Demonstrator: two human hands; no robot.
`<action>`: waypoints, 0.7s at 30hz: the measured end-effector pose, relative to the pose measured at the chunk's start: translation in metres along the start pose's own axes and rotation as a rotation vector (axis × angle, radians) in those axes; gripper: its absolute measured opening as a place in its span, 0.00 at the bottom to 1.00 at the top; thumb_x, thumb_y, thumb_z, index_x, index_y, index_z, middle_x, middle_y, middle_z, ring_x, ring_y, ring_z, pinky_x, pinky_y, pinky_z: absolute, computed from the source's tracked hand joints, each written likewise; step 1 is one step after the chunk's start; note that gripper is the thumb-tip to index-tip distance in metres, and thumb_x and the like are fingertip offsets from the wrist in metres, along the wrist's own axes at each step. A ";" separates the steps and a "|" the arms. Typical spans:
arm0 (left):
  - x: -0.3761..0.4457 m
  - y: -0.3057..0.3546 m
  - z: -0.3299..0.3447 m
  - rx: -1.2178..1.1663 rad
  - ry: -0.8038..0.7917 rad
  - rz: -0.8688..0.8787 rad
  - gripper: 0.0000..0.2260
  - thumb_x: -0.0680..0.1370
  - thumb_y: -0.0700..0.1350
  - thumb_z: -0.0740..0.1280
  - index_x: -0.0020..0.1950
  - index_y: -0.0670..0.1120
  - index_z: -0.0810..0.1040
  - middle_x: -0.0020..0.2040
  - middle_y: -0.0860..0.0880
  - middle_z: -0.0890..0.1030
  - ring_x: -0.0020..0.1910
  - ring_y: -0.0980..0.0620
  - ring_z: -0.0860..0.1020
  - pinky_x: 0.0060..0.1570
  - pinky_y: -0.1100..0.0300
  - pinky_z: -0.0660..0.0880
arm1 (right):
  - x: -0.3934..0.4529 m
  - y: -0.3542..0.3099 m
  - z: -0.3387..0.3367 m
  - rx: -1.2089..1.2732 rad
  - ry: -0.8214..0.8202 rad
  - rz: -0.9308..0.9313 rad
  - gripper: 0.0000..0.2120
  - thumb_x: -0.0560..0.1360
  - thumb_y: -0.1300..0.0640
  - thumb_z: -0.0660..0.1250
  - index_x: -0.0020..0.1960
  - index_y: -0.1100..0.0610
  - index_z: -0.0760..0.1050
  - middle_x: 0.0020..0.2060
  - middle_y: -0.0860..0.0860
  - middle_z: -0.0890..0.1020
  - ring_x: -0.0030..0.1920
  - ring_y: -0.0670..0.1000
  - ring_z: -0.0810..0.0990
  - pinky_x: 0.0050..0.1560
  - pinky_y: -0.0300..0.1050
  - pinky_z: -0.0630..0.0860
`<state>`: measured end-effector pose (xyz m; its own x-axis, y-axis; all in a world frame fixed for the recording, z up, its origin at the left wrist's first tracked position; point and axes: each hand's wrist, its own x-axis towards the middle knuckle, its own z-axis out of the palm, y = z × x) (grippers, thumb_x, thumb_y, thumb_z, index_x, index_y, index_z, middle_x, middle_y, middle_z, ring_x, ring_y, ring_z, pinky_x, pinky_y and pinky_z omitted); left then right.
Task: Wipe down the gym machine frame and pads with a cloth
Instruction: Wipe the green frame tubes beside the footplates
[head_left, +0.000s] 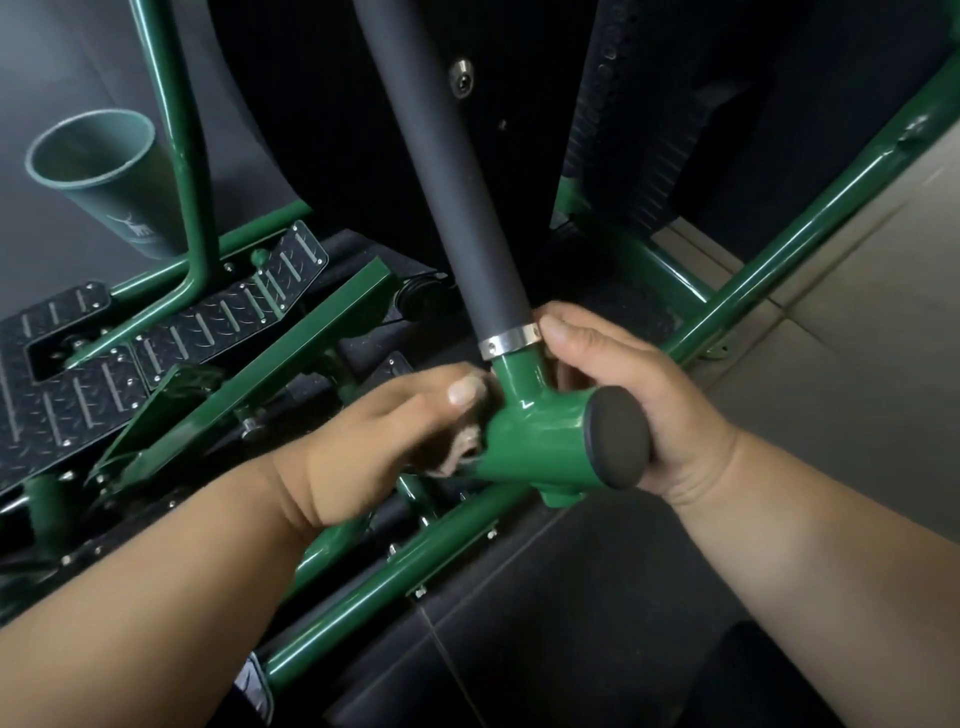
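A green T-shaped frame joint (535, 441) sits at the centre, with a black end cap (618, 444) and a grey foam-covered handle bar (447, 171) rising from it above a metal ring (511, 340). My left hand (384, 441) holds a small brownish cloth (462, 452) pressed against the left side of the joint; most of the cloth is hidden under the fingers. My right hand (618, 384) wraps around the joint from the right, thumb near the metal ring.
Green frame tubes (779, 260) run diagonally right and below. Black diamond-plate footplates (104, 374) lie at the left. A green cup holder (104, 171) stands upper left. A dark weight stack (623, 130) is behind. Tan floor tiles (857, 338) lie at the right.
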<state>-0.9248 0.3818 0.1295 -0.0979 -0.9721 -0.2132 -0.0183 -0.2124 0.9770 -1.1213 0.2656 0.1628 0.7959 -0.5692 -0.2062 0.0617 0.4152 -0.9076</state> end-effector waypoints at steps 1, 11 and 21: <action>0.002 -0.001 0.008 0.002 0.020 0.042 0.31 0.83 0.63 0.61 0.69 0.35 0.77 0.62 0.32 0.81 0.62 0.27 0.79 0.65 0.33 0.75 | 0.000 0.002 0.000 0.054 0.002 0.033 0.12 0.79 0.51 0.66 0.48 0.58 0.81 0.37 0.50 0.83 0.35 0.46 0.81 0.37 0.37 0.78; 0.005 -0.063 -0.039 0.112 0.298 -0.267 0.22 0.85 0.57 0.57 0.49 0.44 0.83 0.42 0.44 0.82 0.43 0.54 0.80 0.56 0.56 0.79 | 0.008 -0.002 -0.006 -0.089 -0.048 -0.009 0.17 0.75 0.48 0.71 0.52 0.62 0.83 0.42 0.46 0.83 0.41 0.46 0.83 0.41 0.38 0.79; -0.010 -0.105 -0.059 0.589 0.334 -0.535 0.12 0.88 0.42 0.57 0.66 0.45 0.78 0.59 0.41 0.79 0.58 0.46 0.76 0.64 0.57 0.69 | 0.016 -0.002 -0.012 -0.125 -0.105 -0.012 0.17 0.74 0.46 0.71 0.56 0.57 0.83 0.44 0.51 0.84 0.43 0.48 0.82 0.45 0.40 0.79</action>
<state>-0.8628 0.4075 0.0291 0.3671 -0.7542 -0.5445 -0.5004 -0.6535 0.5679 -1.1160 0.2475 0.1566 0.8546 -0.4936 -0.1613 0.0020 0.3137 -0.9495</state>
